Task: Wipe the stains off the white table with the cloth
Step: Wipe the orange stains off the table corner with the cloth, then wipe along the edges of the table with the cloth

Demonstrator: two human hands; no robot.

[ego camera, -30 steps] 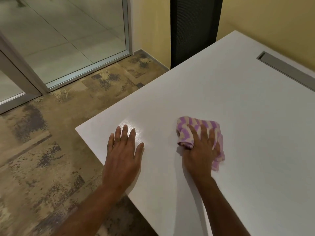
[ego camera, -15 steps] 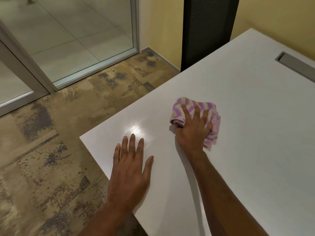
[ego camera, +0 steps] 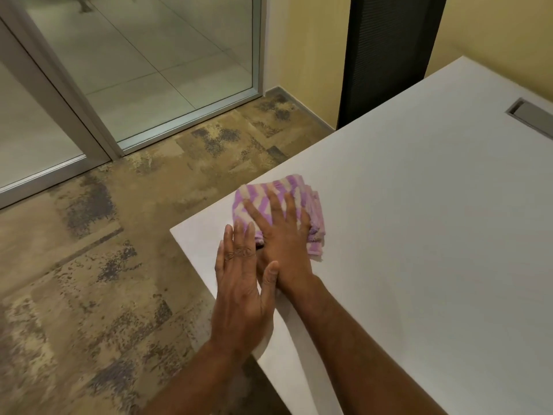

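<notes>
A folded purple-and-cream zigzag cloth (ego camera: 281, 190) lies on the white table (ego camera: 419, 235) close to its near-left corner. My right hand (ego camera: 282, 235) presses flat on top of the cloth, fingers spread. My left hand (ego camera: 242, 280) rests flat and open on the table edge just left of it, its thumb over my right wrist and its fingertips touching the cloth's near edge. I cannot make out any stains on the tabletop.
The table's left edge and corner (ego camera: 175, 232) drop off to a mottled brown floor (ego camera: 89, 295). A grey cable slot (ego camera: 529, 113) sits in the table at the far right. A black chair back (ego camera: 386, 55) stands behind the table, glass doors (ego camera: 134, 55) at the left.
My right hand has slid the cloth left toward the table corner, right up against my left hand. The view has shifted, so the table now sits further right in the frame.
</notes>
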